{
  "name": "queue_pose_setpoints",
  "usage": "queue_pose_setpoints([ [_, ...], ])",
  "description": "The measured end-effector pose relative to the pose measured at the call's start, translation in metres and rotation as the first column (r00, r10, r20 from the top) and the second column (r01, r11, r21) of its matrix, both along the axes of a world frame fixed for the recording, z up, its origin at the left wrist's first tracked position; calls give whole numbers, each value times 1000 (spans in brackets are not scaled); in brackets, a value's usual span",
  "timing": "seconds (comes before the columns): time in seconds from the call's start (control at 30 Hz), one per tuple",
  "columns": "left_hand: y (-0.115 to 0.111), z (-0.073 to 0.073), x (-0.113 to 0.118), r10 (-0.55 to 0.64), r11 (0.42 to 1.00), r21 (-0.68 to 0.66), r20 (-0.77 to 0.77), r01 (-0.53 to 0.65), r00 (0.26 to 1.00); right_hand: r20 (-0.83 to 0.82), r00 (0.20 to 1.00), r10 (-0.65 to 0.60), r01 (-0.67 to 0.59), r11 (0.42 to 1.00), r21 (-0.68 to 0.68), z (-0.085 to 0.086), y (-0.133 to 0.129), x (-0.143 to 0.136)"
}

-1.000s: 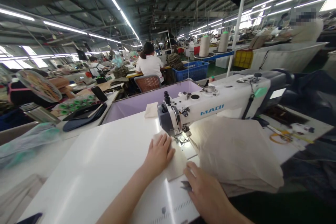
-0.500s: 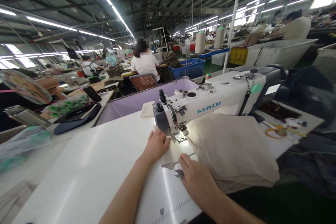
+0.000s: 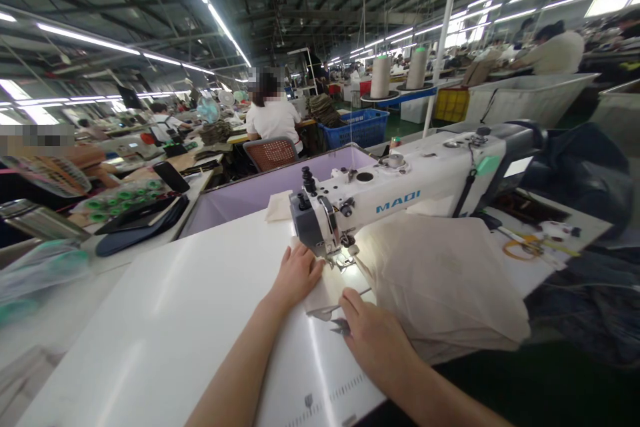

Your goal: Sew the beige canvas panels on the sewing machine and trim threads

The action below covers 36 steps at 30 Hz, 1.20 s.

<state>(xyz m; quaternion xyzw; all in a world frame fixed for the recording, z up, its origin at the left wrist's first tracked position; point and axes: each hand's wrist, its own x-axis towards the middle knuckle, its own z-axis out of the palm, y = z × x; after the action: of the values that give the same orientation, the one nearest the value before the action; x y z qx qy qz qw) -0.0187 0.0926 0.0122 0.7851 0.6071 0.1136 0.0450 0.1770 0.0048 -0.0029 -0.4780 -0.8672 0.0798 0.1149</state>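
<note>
A white sewing machine (image 3: 400, 180) stands on the white table, its needle area lit. My left hand (image 3: 297, 273) lies with fingers spread on a beige fabric piece (image 3: 325, 292), just left of the presser foot. Close to the piece's near right edge is my right hand (image 3: 367, 330), its fingers curled around small dark snips (image 3: 341, 326) whose blades point left. A larger beige cloth (image 3: 445, 280) is bunched under the machine arm, right of the needle.
A small beige piece (image 3: 279, 207) lies behind the machine head. Orange-handled scissors (image 3: 523, 248) rest at the right. A lilac-lined bin (image 3: 240, 197) borders the far table edge; a seated person (image 3: 274, 123) is beyond it.
The view has shifted very slightly. Both hands and the fabric hold nearly the same places at the machine.
</note>
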Motion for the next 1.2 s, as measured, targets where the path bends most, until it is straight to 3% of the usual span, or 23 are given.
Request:
queue_pose_setpoints([
  [0.4,1,1,0,-14,1000,-1,-52,14,999,7,1000,10,-10,999,-38,14,9,-2],
  [0.6,3,7,2,6,1000,3,-68,-6,998,41,999,-2,2,1000,-7,12,14,-3],
  [0.73,-11,13,9,18,997,75,-109,-10,994,50,999,20,-21,1000,23,8,11,-2],
  [0.83,-37,14,14,-157,980,116,-64,164,985,69,997,31,-34,998,47,5,7,1],
  [0.9,-57,11,16,-332,937,114,6,329,943,68,997,39,-43,997,60,3,5,3],
  [0.97,-72,8,14,-423,898,140,14,417,906,52,998,46,-50,997,61,4,4,4],
  [1.07,-80,6,8,-452,875,185,-24,448,892,30,998,52,-53,998,25,6,6,5],
  [1.2,-71,7,3,-466,866,182,-45,466,884,14,998,64,-64,998,-24,11,14,4],
])
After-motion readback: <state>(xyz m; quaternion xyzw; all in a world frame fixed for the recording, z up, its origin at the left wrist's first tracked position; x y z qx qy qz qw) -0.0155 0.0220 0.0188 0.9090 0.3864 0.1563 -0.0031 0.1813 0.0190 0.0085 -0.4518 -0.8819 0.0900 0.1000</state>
